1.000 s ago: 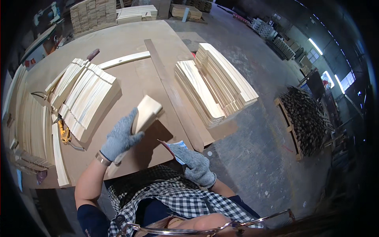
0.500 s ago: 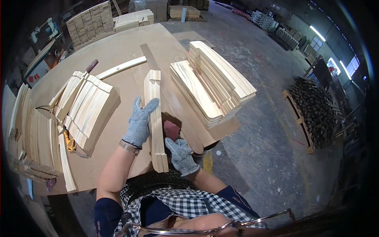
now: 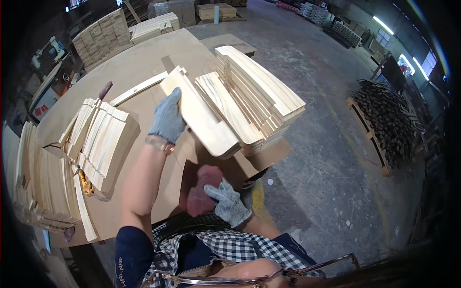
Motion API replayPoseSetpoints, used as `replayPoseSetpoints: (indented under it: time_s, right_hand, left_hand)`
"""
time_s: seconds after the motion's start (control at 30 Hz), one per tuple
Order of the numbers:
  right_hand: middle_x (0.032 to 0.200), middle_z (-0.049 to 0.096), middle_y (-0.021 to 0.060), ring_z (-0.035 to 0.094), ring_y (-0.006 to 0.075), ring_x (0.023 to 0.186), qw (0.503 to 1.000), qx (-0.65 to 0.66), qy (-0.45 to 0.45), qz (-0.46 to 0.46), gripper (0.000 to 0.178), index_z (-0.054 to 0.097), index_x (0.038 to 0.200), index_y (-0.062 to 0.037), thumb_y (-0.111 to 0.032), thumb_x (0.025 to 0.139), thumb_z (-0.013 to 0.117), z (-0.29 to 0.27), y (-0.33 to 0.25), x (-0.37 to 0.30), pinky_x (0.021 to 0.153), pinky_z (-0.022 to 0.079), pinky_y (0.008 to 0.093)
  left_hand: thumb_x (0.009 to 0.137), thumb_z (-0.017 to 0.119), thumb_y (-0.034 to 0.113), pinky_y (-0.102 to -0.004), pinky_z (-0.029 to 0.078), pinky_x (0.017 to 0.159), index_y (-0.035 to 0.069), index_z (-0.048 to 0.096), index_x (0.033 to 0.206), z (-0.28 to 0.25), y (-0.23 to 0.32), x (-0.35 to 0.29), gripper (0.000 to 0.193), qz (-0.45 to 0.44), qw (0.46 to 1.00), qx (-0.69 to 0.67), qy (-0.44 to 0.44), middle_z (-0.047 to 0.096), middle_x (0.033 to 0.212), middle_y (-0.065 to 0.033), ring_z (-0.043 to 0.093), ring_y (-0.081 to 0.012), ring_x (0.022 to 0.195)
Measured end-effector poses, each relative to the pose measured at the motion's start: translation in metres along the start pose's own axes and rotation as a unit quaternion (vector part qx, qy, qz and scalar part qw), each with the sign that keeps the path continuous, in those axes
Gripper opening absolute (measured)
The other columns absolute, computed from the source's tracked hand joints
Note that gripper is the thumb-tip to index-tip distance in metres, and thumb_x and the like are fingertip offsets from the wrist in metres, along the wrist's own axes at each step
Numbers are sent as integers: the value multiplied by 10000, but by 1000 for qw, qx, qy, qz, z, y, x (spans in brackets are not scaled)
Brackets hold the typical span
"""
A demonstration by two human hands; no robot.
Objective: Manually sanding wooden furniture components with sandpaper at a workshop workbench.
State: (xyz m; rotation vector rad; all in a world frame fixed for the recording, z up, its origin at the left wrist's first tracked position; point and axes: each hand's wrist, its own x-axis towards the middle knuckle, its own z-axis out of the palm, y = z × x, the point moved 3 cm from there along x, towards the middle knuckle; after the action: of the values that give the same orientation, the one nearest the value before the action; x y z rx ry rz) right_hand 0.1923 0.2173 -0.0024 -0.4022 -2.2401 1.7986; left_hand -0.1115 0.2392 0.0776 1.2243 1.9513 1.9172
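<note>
The left hand grips a pale wooden piece point(image 3: 201, 117), tilted above the surface point(image 3: 144, 62) near its right edge, beside stacked boards point(image 3: 266, 89); the right hand point(image 3: 231, 205) pinches a blurred reddish sheet point(image 3: 200, 200); seemingly a positioning step, next calling for steady left support.

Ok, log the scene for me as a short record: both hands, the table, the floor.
Left hand: grey-gloved, gripping a pale wooden piece, tilted
Right hand: grey-gloved, at a reddish sheet; its grip is partly hidden
Table, right: board stack
Table, left: notched boards, with a yellow tool close by
Floor, right: pallet loaded with dark sticks
</note>
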Motion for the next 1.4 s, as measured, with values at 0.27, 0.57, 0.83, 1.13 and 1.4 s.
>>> replayPoseSetpoints:
  time_s: [0.27,0.57,0.83,1.13,1.4]
  right_hand:
    - [1275,623,230,574,453,1183,951,-233,98,-178,600,621,1314,-56,2,719,672,-24,8,-39,1018,476,502]
    - [1175,618,211,600,393,1069,920,-226,310,75,470,648,1291,-77,-13,827,610,-68,2,-72,949,491,479]
    - [1229,633,91,601,180,1099,781,153,605,-36,344,576,1282,16,-203,1017,600,-228,22,9,934,483,364]
    - [1257,642,89,621,200,1095,848,357,375,-115,424,576,1312,-1,-313,1026,577,-243,68,101,923,526,331]
    - [1230,652,113,626,246,1070,900,302,300,-90,333,606,1269,-10,-189,1032,455,-229,40,81,942,514,369]
  left_hand:
    - [830,580,2,-499,531,741,1,576,994,101,-35,40,164,-23,989,142,46,674,911,-267,662,-455,912]
    - [900,647,274,-479,431,1033,-83,477,1331,120,-2,38,585,-167,976,40,130,585,1236,-325,595,-434,1139]
    - [1013,519,402,-422,316,1165,-110,310,1483,144,-22,13,725,-146,970,-140,136,408,1488,-317,418,-428,1365]
    - [1033,450,477,-395,135,1252,-130,199,1530,168,-31,13,824,-158,958,-99,219,183,1619,-316,178,-408,1520]
    - [1043,430,498,-418,122,1258,-95,177,1547,158,-30,-15,818,-133,986,-6,100,195,1614,-310,159,-409,1522]
